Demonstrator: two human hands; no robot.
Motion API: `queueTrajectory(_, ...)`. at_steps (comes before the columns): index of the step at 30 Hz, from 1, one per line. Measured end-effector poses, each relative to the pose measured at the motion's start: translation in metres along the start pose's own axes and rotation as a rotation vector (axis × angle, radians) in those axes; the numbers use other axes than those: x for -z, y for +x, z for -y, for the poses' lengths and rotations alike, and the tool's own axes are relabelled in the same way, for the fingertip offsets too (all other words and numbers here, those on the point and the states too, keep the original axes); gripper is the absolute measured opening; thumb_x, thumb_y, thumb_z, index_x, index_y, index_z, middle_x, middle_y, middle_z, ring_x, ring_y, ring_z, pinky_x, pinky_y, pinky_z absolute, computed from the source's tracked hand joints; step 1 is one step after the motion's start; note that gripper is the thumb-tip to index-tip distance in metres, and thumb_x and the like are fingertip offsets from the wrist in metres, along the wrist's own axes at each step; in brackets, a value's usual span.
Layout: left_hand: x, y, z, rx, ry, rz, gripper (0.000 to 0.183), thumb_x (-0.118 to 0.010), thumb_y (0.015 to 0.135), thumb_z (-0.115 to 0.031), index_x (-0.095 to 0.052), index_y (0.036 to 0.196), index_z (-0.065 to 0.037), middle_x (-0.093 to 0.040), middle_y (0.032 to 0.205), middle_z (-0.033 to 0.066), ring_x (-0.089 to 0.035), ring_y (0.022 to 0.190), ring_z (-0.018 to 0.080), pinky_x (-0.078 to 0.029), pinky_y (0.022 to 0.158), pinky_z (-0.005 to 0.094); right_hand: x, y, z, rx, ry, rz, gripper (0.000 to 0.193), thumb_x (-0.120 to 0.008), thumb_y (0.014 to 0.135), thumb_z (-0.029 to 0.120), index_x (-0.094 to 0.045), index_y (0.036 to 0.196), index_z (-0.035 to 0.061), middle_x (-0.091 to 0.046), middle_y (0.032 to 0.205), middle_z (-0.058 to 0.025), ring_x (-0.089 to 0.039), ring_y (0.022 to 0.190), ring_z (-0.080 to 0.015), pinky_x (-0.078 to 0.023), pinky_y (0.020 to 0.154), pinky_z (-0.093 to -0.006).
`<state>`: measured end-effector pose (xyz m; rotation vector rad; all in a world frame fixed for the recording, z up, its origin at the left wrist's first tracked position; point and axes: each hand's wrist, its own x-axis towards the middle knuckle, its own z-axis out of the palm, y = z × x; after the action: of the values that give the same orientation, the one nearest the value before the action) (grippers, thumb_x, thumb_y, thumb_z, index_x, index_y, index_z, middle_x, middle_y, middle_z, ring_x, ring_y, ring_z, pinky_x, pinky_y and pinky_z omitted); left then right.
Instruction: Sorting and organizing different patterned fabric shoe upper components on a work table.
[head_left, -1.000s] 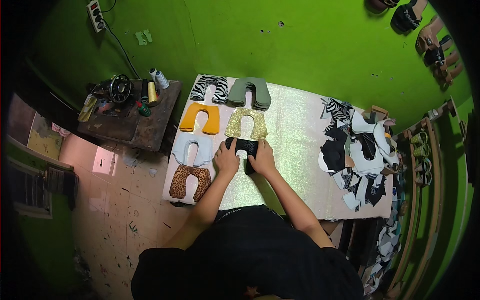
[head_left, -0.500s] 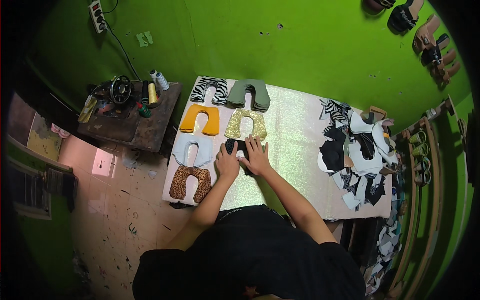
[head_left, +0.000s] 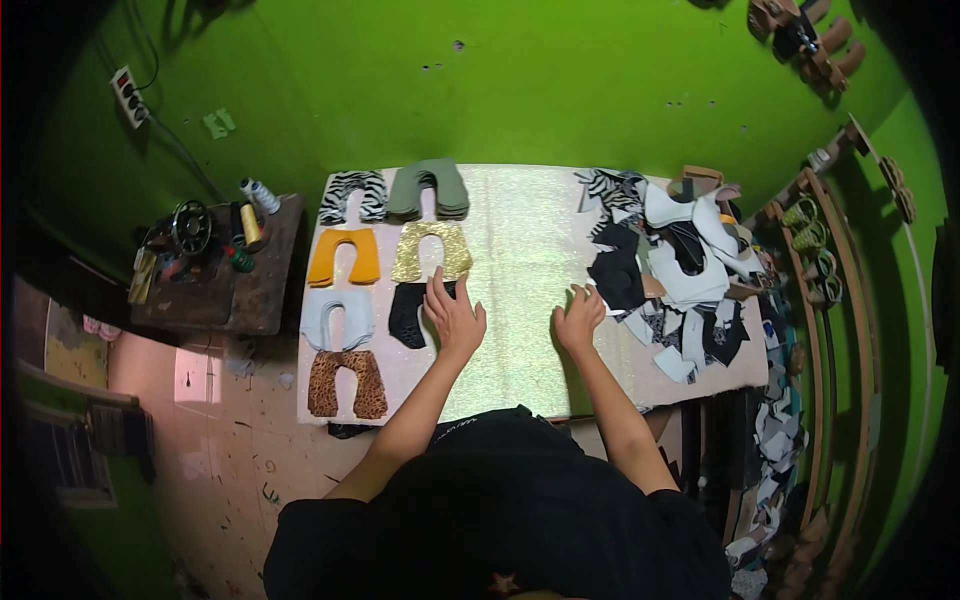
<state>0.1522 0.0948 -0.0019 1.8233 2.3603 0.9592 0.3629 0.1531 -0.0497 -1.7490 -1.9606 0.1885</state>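
Note:
My left hand point(head_left: 457, 318) is open, its fingertips over the right edge of a black arch-shaped piece point(head_left: 407, 318), part of which it hides. Over the shiny table cover point(head_left: 520, 240), my right hand point(head_left: 579, 318) is open with nothing in it, close to the black cutouts of a scrap heap point(head_left: 690, 270). Arch-shaped pieces lie in two columns at the left: zebra print point(head_left: 368, 188), green stack point(head_left: 433, 185), orange stack point(head_left: 326, 262), gold glitter point(head_left: 410, 258), white point(head_left: 317, 318) and leopard print point(head_left: 371, 385).
A dark table with a sewing machine point(head_left: 190, 228) and thread spools point(head_left: 250, 220) stands at the left. Sandals hang on the upper right wall point(head_left: 800, 45). A wooden rack point(head_left: 845, 260) and more scraps point(head_left: 770, 450) are beyond the table's right end.
My hands have moved apart, the right one toward the scrap heap. More of the black arch-shaped piece now shows. The view has shifted to the right.

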Motion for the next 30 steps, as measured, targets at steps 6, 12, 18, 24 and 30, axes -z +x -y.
queueTrajectory(6, -0.033, -0.004, -0.056, -0.169, -0.136, 0.153, 0.049, -0.061, 0.070, -0.015, -0.047, 0.116, -0.006, -0.019, 0.135, 0.0209, -0.013, 0.126, 0.0384, -0.014, 0.100, 0.0516, 0.033, 0.015, -0.054, -0.317, -0.171, -0.081, 0.059, -0.064, 0.070, 0.018, -0.038, 0.121, 0.0051, -0.033, 0.124, -0.0189, -0.029, 0.117, -0.0361, -0.019, 0.097, -0.0487)
queueTrajectory(12, -0.056, -0.006, -0.094, -0.270, -0.206, 0.244, 0.044, -0.060, 0.070, -0.013, -0.049, 0.112, -0.008, -0.020, 0.134, 0.0205, -0.015, 0.126, 0.0378, -0.013, 0.101, 0.0501, 0.051, 0.033, -0.090, -0.435, -0.236, -0.109, 0.062, -0.071, 0.069, 0.029, -0.042, 0.118, 0.0053, -0.043, 0.115, -0.0145, -0.038, 0.111, -0.0329, -0.029, 0.091, -0.0466)
queueTrajectory(18, -0.073, -0.001, -0.112, -0.311, -0.266, 0.295, 0.036, -0.059, 0.070, -0.011, -0.051, 0.105, -0.008, -0.022, 0.133, 0.0190, -0.017, 0.124, 0.0373, -0.014, 0.100, 0.0492, 0.054, 0.048, -0.098, -0.480, -0.219, -0.056, 0.030, -0.071, 0.067, 0.022, -0.058, 0.091, 0.0111, -0.049, 0.104, -0.0102, -0.041, 0.104, -0.0304, -0.030, 0.084, -0.0446)
queueTrajectory(24, -0.115, 0.016, -0.119, -0.169, -0.673, 0.407, 0.023, -0.057, 0.080, -0.024, -0.061, 0.087, -0.002, -0.058, 0.086, 0.0110, -0.054, 0.087, 0.0245, -0.040, 0.080, 0.0322, 0.050, 0.043, -0.078, -0.231, 0.030, -0.114, 0.019, -0.067, 0.066, 0.011, -0.056, 0.083, 0.0103, -0.053, 0.083, -0.0052, -0.047, 0.093, -0.0247, -0.028, 0.079, -0.0408)
queueTrajectory(30, -0.143, 0.034, -0.131, 0.548, -1.314, 0.968, 0.028, -0.050, 0.089, -0.028, -0.058, 0.092, -0.001, -0.058, 0.080, 0.0039, -0.053, 0.070, 0.0086, -0.042, 0.062, 0.0209, 0.055, 0.028, -0.052, 0.216, 0.369, 0.064, 0.021, -0.064, 0.066, 0.016, -0.060, 0.085, 0.0075, -0.054, 0.086, -0.0059, -0.051, 0.087, -0.0230, -0.029, 0.078, -0.0368)
